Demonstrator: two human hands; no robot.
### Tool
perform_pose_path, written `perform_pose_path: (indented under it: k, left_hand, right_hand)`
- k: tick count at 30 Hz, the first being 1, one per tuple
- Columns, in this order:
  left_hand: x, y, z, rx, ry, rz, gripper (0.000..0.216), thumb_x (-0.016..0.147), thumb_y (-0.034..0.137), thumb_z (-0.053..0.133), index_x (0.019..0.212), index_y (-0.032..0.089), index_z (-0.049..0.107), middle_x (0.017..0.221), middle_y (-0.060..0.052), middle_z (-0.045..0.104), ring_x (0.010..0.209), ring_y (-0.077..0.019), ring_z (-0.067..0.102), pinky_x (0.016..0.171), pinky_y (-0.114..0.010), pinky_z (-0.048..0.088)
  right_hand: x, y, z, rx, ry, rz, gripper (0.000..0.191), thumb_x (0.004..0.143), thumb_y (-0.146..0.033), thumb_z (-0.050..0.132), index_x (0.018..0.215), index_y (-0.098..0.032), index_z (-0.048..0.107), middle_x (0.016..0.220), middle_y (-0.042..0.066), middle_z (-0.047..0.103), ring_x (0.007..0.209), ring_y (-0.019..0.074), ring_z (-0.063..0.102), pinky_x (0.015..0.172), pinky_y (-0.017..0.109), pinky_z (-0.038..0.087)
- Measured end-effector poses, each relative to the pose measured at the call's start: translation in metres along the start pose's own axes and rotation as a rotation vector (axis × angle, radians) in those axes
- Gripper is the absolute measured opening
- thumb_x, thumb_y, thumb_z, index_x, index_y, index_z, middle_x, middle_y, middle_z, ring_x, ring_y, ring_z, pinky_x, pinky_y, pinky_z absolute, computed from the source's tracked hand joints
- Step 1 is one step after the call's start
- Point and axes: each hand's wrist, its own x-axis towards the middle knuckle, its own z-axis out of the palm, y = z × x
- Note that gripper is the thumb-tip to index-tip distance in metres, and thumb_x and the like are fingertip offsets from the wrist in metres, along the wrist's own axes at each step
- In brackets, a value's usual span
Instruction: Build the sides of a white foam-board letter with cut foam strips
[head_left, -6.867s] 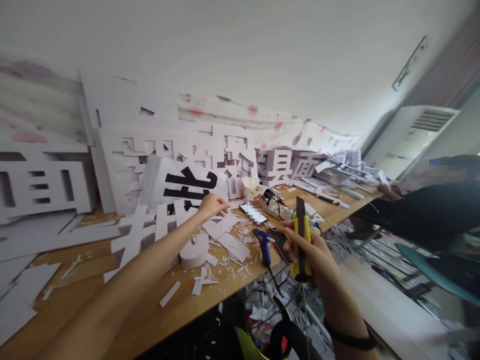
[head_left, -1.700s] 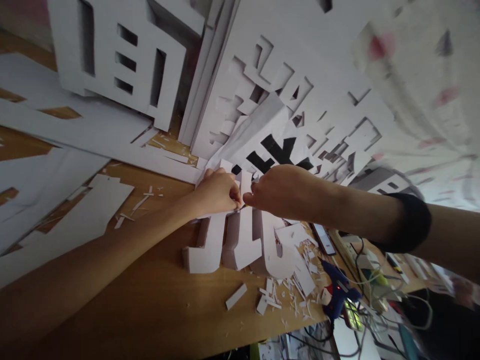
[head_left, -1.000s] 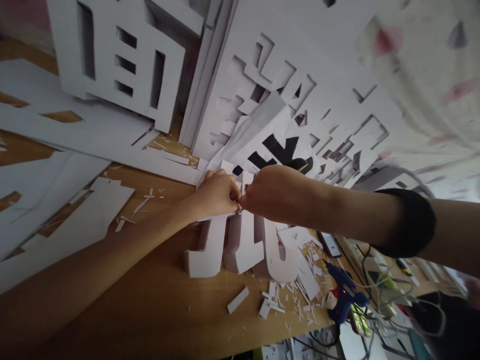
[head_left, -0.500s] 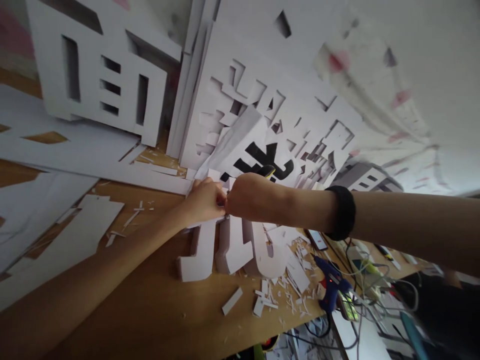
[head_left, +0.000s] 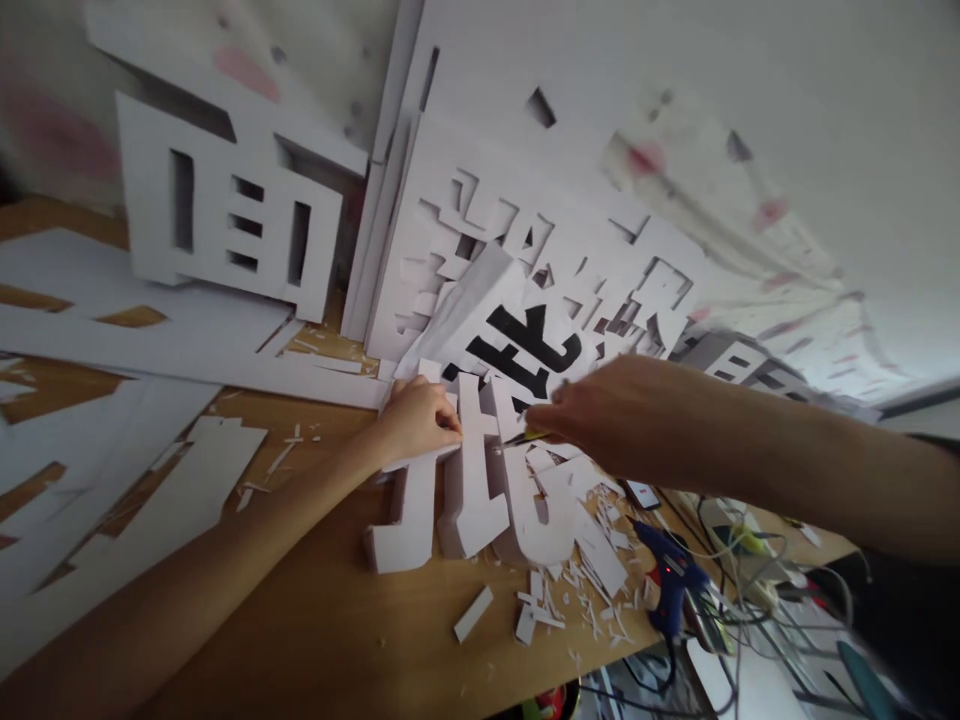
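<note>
A white three-dimensional foam-board character (head_left: 471, 510) lies on the wooden table in front of me. My left hand (head_left: 420, 415) rests on its upper left part, fingers curled and closed on the board. In my right hand (head_left: 600, 400) is a utility knife (head_left: 531, 436) with a bit of yellow showing. Its blade points left and its tip is at the character's middle strokes. My fingers cover most of the handle. Just behind lies a printed sheet (head_left: 480, 300) bearing a black character.
White cut-out boards (head_left: 480, 150) lean behind the work. A large white character (head_left: 247, 220) stands at back left. Scraps (head_left: 540, 600) litter the table. A blue glue gun (head_left: 670, 575) with cables lies at the right edge, near a phone (head_left: 643, 494). Flat board offcuts (head_left: 135, 480) lie left.
My right hand has moved right, away from my left hand, and the knife blade now shows over the character. My left hand stays on the board. The view has shifted slightly.
</note>
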Motion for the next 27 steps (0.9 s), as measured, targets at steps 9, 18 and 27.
perform_pose_path:
  k: [9, 18, 27]
  left_hand:
    - [0.004, 0.000, -0.009, 0.007, -0.075, -0.003, 0.020, 0.076, 0.039, 0.067, 0.083, 0.023, 0.076, 0.080, -0.003, 0.071, 0.095, -0.0251, 0.059, 0.090, -0.042, 0.037]
    - [-0.029, 0.083, -0.033, -0.279, -0.160, -0.127, 0.032, 0.080, 0.050, 0.064, 0.093, 0.023, 0.073, 0.095, -0.005, 0.073, 0.085, -0.0221, 0.064, 0.077, -0.035, 0.048]
    - [-0.083, 0.207, 0.058, -0.721, -0.114, -0.221, 0.031, 0.070, 0.048, 0.077, 0.087, 0.023, 0.074, 0.080, -0.004, 0.072, 0.072, -0.0172, 0.064, 0.066, -0.030, 0.051]
  right_hand:
    - [-0.092, -0.090, 0.126, 1.101, 0.397, 0.816, 0.024, 0.099, -0.042, 0.037, 0.085, -0.025, 0.045, 0.061, -0.001, 0.056, 0.053, 0.0171, 0.058, 0.051, 0.030, 0.044]
    - [-0.108, -0.161, 0.155, 1.727, 0.740, 0.917, 0.035, 0.095, -0.059, 0.043, 0.094, -0.025, 0.049, 0.064, -0.004, 0.050, 0.057, 0.0157, 0.055, 0.057, 0.028, 0.048]
    - [-0.130, -0.207, 0.159, 1.635, 0.967, 0.879, 0.026, 0.098, -0.047, 0.043, 0.095, -0.024, 0.056, 0.071, -0.001, 0.055, 0.063, 0.0163, 0.056, 0.061, 0.027, 0.046]
